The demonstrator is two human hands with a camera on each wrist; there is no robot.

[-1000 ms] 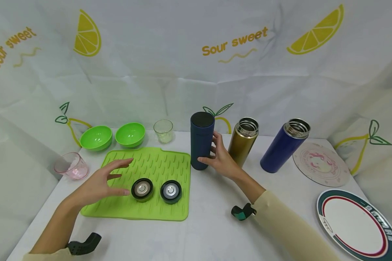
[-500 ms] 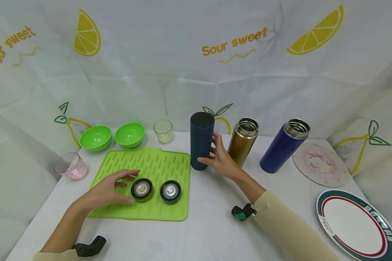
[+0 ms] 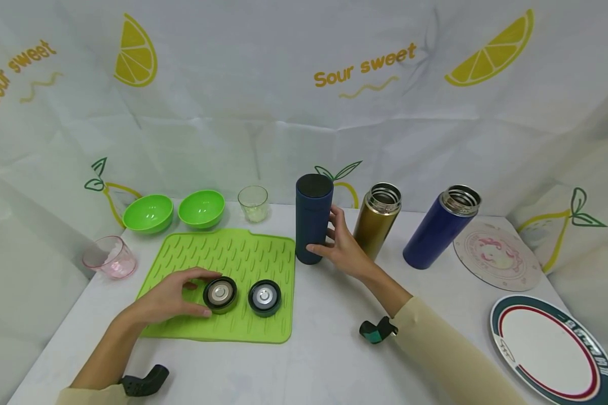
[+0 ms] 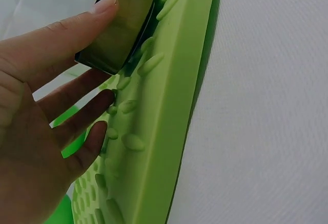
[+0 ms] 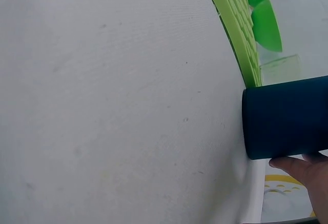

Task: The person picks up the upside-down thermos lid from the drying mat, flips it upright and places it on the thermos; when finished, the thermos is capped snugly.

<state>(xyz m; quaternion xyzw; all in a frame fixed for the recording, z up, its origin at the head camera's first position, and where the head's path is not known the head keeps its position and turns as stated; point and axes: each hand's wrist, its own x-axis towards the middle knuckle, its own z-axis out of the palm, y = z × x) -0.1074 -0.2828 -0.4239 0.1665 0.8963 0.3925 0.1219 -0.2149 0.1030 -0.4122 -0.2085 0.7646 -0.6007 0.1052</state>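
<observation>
In the head view, the dark blue bottle [image 3: 314, 225] is stood upright on the tabletop [image 3: 329, 360], its long axis vertical and its black top pointed to 12 o'clock. The gold lid [image 3: 220, 295] is laid flat on the green mat [image 3: 258, 259], at 8 o'clock from that bottle, with its ringed face turned up. By the right hand [image 3: 345, 247] the bottle is grasped from 3 o'clock: the thumb is laid across the near side, and the fingers are wrapped behind. By the left hand [image 3: 174, 295] the gold lid is flanked from 9 o'clock, the forefinger being held at the lid's upper edge and the thumb at its lower left; whether this grip is pressed tight cannot be told. The right arm is stretched in from between 4 and 5 o'clock, the left from between 7 and 8, each with a black device worn at the wrist.

Just beside the gold lid, at 3 o'clock, the silver lid [image 3: 265, 297] is rested on the mat. At 3 o'clock from the held bottle are placed the lidless gold bottle [image 3: 375, 225] and, farther out, the lidless blue bottle [image 3: 436, 230]. At 10 o'clock from the left hand is seen the pink glass [image 3: 114, 261]; past the mat, towards 12, are set two green bowls [image 3: 202, 209]. At 4 o'clock from the right hand the white plate [image 3: 552, 349] is laid.
</observation>
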